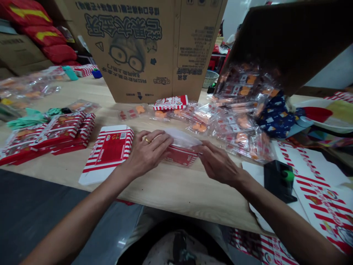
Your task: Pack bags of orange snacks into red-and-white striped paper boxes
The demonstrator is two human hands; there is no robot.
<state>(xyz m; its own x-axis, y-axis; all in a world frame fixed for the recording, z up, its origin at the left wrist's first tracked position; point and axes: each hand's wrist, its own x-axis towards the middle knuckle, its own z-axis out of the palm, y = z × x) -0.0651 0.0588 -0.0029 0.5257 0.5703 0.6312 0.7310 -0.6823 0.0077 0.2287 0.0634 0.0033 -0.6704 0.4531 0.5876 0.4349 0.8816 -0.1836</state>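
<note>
Left hand [147,152], ring on one finger: curls over the 9 o'clock end of a small red-and-white striped box [180,154] and holds it, fingers folded across the top. Right hand [217,163]: grips the 3 o'clock end of the same box, fingertips pinched on the clear bag [183,137] covering its top. Rests at mid-table [171,187], near the front edge, between both hands. Just beside the left hand, at 9 o'clock: a flat stack of striped cartons [109,151]. Farther out at 9 o'clock: wrapped striped packs [59,130]. At 1 o'clock: a heap of clear packets with orange pieces [237,121], spilling from a tilted brown box [292,40]. At 12 o'clock: a tall printed cardboard carton [143,48]. At 4 o'clock: a black tape dispenser [278,180].
</note>
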